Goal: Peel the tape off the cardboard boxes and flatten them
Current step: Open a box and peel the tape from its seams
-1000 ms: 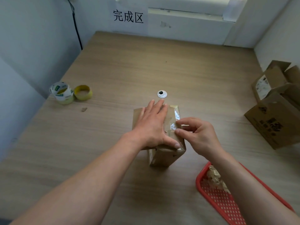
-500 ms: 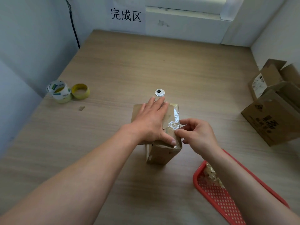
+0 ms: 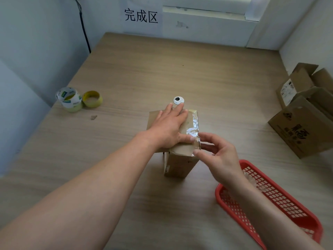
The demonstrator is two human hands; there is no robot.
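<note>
1. The small cardboard box (image 3: 180, 163) is standing upright on the wooden desk (image 3: 216, 78), near the middle and directly in front of the person. A strip of clear tape (image 3: 193, 131) is running along the right edge of its top face, crinkled and partly lifted near the front.
2. The left hand (image 3: 171, 127) is lying flat on the box top with its fingers straight, pressing down and gripping nothing. Its thumb is resting just beside the lifted tape.
3. The right hand (image 3: 218, 156) is working at the box's near right corner, fingers curled and thumb tip touching the tape end. I cannot tell whether the tape is actually pinched between thumb and fingers.
4. Judged step: peeling is under way on this box and flattening is not yet begun.
5. The next move is calling for a firm pinch on the loose end, then a pull along the seam away from the body while the left hand is bracing the box.
6. A red basket (image 3: 270, 204) holding what looks like wadded clear tape is sitting at the near right.
7. More cardboard boxes (image 3: 304, 127) are waiting at the far right, and two tape rolls (image 3: 77, 99) are sitting at the left.
</note>
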